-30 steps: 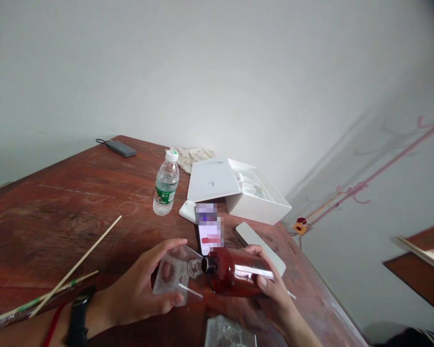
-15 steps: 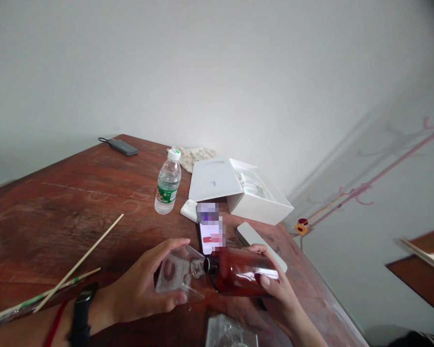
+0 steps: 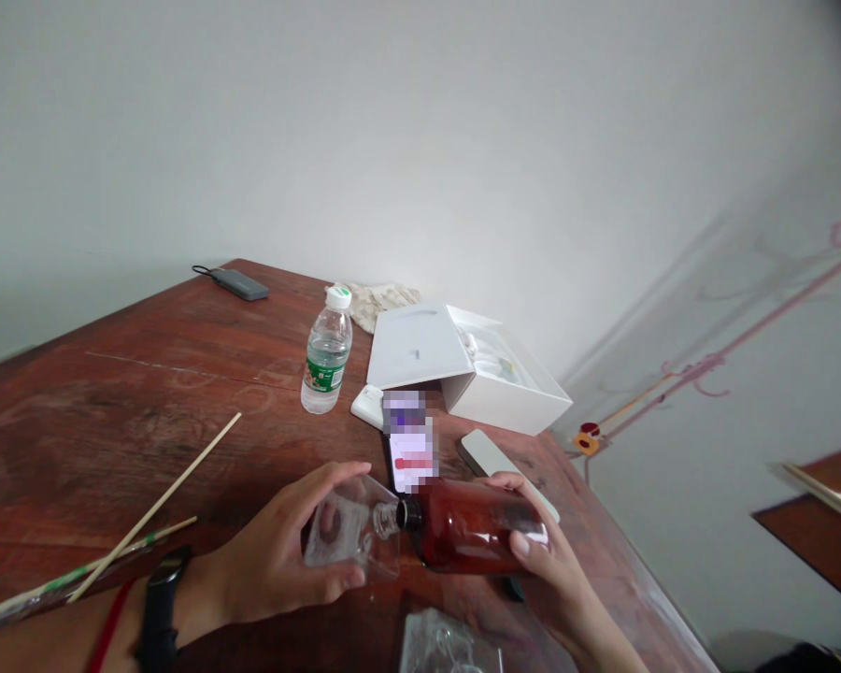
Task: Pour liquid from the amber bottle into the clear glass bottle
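Note:
My left hand (image 3: 287, 542) is closed round a clear, square-sided bottle (image 3: 350, 533) that lies sideways, its neck pointing right. My right hand (image 3: 547, 561) grips a reddish-brown bottle (image 3: 469, 528), also held sideways, with its black-ringed neck pointing left. The two necks meet end to end or nearly so; whether they touch I cannot tell. Just behind the brown bottle lies a phone (image 3: 410, 458) with a lit, partly blurred screen. Below the hands, at the bottom edge, is a clear plastic piece (image 3: 445, 645), partly cut off.
A water bottle (image 3: 326, 360) with a green label stands beyond my left hand. An opened white box (image 3: 508, 407) sits at the back, near a cloth (image 3: 375, 304). Wooden sticks (image 3: 161, 500) lie at left, a grey device (image 3: 238, 283) far back, a pale slab (image 3: 497, 458) at right.
Both hands hold the two bottles neck to neck as before. The view has shifted very slightly, and the brown bottle sits a touch further right.

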Tool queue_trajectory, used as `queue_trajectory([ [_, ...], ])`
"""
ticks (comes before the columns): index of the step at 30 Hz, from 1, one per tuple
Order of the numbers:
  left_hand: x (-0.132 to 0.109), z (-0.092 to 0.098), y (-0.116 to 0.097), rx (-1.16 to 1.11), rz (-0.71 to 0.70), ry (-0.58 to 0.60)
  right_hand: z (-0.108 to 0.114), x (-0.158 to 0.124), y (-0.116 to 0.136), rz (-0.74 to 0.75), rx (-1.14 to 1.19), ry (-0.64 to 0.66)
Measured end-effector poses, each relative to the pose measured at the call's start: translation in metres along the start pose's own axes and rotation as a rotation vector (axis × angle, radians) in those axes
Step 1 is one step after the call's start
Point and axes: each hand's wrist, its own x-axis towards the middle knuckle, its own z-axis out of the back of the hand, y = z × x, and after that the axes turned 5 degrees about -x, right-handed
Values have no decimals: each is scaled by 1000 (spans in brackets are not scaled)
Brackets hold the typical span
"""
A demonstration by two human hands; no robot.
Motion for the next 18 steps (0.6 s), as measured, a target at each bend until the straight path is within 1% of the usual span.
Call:
queue_trajectory([
  [7,0,-1,-1,-25,20,24,-1,-1,1,-22,0,-15],
  [12,2,-3,0,-61,1,28,4,0,-2,-31,5,-20],
  [15,3,-2,-5,-57,11,20,5,0,-3,-37,2,-45],
  [18,4,0,-17,-58,71,22,2,-1,0,-41,0,-46],
])
